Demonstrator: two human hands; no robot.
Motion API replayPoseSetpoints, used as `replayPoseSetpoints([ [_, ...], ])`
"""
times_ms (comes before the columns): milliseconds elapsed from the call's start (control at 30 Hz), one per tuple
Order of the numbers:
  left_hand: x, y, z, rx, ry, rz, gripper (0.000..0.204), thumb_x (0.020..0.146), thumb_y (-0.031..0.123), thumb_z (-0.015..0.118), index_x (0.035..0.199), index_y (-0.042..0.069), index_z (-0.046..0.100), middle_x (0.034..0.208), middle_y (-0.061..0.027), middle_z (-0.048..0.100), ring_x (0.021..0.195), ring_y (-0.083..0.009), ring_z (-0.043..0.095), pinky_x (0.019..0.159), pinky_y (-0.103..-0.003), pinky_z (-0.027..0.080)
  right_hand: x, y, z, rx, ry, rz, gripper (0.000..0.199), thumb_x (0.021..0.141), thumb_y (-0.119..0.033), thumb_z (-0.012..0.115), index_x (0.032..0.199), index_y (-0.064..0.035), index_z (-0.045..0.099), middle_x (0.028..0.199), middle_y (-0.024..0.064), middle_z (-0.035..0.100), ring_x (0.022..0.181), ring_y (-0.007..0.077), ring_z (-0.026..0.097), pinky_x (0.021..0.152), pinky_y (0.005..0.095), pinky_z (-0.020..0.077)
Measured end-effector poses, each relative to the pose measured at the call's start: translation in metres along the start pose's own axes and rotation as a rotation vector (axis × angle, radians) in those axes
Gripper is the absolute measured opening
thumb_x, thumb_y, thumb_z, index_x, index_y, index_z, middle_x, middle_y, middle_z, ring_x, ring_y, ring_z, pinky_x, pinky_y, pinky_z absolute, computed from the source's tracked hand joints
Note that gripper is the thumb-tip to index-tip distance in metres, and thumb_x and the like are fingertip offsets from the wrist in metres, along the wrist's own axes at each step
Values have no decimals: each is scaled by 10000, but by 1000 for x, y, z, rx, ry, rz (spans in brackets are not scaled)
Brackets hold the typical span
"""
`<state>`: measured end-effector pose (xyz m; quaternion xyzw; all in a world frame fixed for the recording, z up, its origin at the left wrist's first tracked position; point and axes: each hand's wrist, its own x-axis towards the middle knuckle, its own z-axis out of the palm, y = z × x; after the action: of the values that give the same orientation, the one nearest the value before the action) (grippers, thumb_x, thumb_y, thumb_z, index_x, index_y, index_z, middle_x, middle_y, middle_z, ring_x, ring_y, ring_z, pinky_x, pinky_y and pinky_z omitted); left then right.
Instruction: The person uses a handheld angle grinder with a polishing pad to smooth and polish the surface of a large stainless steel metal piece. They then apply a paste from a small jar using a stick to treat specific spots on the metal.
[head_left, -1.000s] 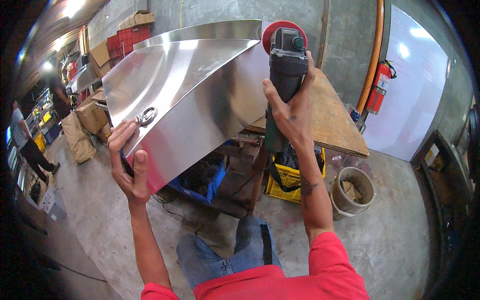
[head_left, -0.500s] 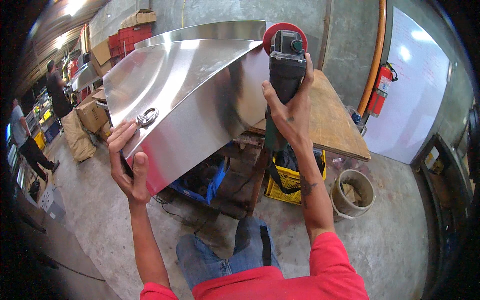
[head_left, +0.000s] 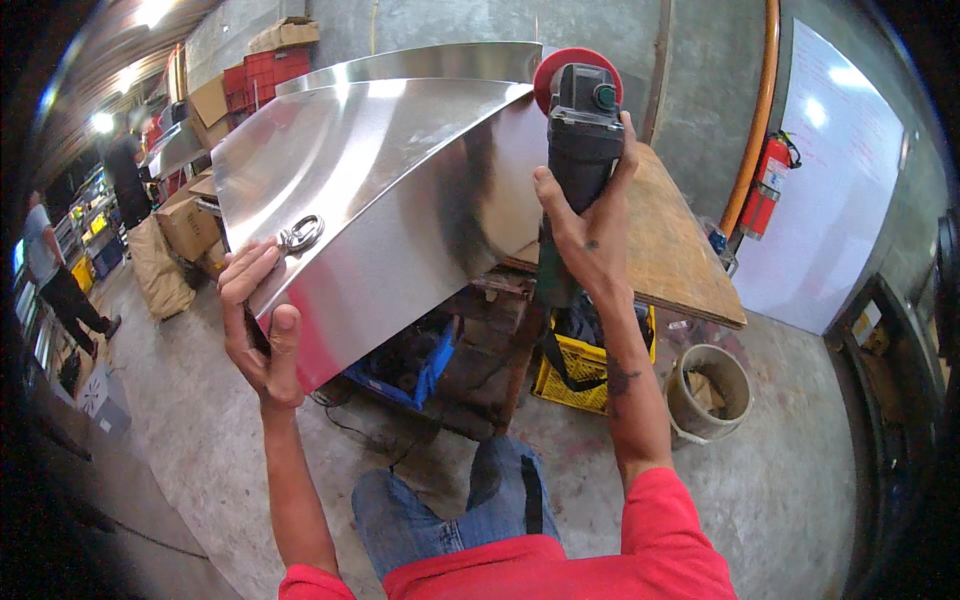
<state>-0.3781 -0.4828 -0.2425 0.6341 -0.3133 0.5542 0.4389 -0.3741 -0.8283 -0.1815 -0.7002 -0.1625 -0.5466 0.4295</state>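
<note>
A shiny sheet-metal piece (head_left: 400, 220) with a curved bent edge lies in front of me, tilted across the view. My left hand (head_left: 262, 325) is closed on its near left corner, fingers over the top face and thumb against the side. Beside those fingertips, a metal ring fitting (head_left: 302, 234) sits on the top face. Wrapped round the black body of an angle grinder (head_left: 583, 135), my right hand (head_left: 592, 235) holds it upright at the piece's far right end. The red disc (head_left: 577, 62) is close to that edge; contact cannot be made out.
A wooden board (head_left: 680, 240) lies right of the metal. Below are a blue crate (head_left: 425, 370), a yellow crate (head_left: 575, 378) and a bucket (head_left: 708, 395). A fire extinguisher (head_left: 768, 185) hangs by a whiteboard (head_left: 835, 180). Two people stand at far left, near cardboard boxes (head_left: 187, 228).
The whole view has shifted slightly, with the wall and the metal sitting a little further right. Both hands keep their grips. A person in the left background has moved a little.
</note>
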Motion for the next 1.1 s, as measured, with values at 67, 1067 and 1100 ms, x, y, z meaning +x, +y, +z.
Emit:
replayPoseSetpoints([
  [67,1,1,1,-13,2,-1,621,1062,546,617,1351,-2,656,1391,-180,683,1420,-346,548,1284,-507,296,1,-1,-2,-8,2,-4,1056,956,-176,808,1724,-140,83,1373,196,607,1103,250,696,935,388,593],
  [1067,1,3,-1,-2,-4,12,617,1062,532,621,1341,-17,663,1381,-198,697,1422,-343,555,1295,-499,268,-8,-16,-3,60,-75,69,1045,953,-207,807,1721,-110,104,1430,215,579,1175,267,677,965,402,593],
  [1100,1,3,-1,-1,-6,14,616,1062,531,621,1341,-17,664,1380,-197,698,1423,-342,555,1295,-498,267,-9,-17,-3,64,-77,80,1046,953,-206,807,1722,-110,105,1434,215,575,1183,267,673,972,404,589],
])
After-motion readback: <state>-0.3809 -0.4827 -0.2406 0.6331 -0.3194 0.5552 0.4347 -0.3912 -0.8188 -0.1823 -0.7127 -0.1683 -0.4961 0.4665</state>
